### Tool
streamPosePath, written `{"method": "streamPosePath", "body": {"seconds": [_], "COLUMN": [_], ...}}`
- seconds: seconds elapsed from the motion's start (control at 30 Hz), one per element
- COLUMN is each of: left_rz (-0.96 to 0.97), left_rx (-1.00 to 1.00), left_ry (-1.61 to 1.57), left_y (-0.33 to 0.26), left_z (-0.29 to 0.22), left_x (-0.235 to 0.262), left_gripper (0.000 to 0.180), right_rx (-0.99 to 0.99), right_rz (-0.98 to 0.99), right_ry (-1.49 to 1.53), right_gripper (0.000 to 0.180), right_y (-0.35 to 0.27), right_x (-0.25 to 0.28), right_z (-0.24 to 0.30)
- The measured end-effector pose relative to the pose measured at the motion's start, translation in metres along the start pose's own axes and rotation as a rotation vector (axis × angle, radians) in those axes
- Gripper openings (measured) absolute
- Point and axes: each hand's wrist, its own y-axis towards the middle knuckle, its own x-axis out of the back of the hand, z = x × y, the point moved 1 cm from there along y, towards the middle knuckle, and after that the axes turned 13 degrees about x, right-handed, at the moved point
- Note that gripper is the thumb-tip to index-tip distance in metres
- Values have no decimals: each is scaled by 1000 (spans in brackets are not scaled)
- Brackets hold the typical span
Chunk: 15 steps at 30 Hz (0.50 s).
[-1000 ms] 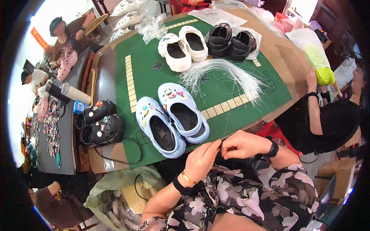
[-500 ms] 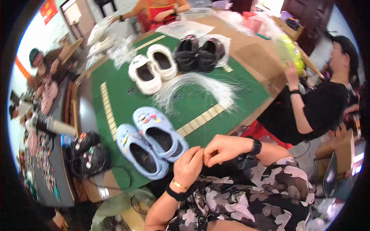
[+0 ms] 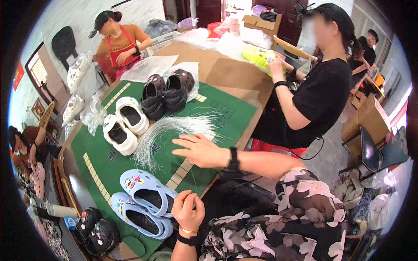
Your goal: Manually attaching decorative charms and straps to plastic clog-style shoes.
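My right hand [image 3: 198,150] reaches over the green mat [image 3: 235,113] with its fingers spread and nothing gripped. Just beyond its fingertips lies a curved bundle of thin white, translucent strands [image 3: 174,130]. Closer to me, my left hand [image 3: 188,210] is closed, fingers curled; whatever is in it is too fine or hidden to make out. Beside it rests a pair of light blue clogs [image 3: 150,202] with colourful charms. Farther back are white clogs [image 3: 126,124] and black clogs [image 3: 167,93].
Pale tile-like strips [image 3: 96,178] border the mat. Black charmed clogs [image 3: 98,235] sit at lower left. A person in black [image 3: 322,91] on the right handles a yellow-green clog [image 3: 257,56]. Across the table stands a person in a red apron [image 3: 122,52]. Clear plastic bags [image 3: 93,115] hang over the left edge.
My hands, together before, are now apart: the right has opened and moved forward toward the strands, while the left stays closed near the blue clogs. The view has shifted to the right.
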Motion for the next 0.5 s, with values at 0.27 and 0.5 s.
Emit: {"method": "streamPosePath", "body": {"seconds": [0.27,0.5], "left_rz": [-91,-124], "left_rx": [154,274], "left_ry": [-136,-465], "left_y": [-3,-10], "left_z": [-9,-23], "left_x": [34,82], "left_gripper": [12,16], "right_rx": [50,-103], "right_rz": [171,262], "right_ry": [-142,-159], "right_gripper": [36,38], "right_y": [6,1], "right_x": [-83,-30], "right_z": [-108,-102]}}
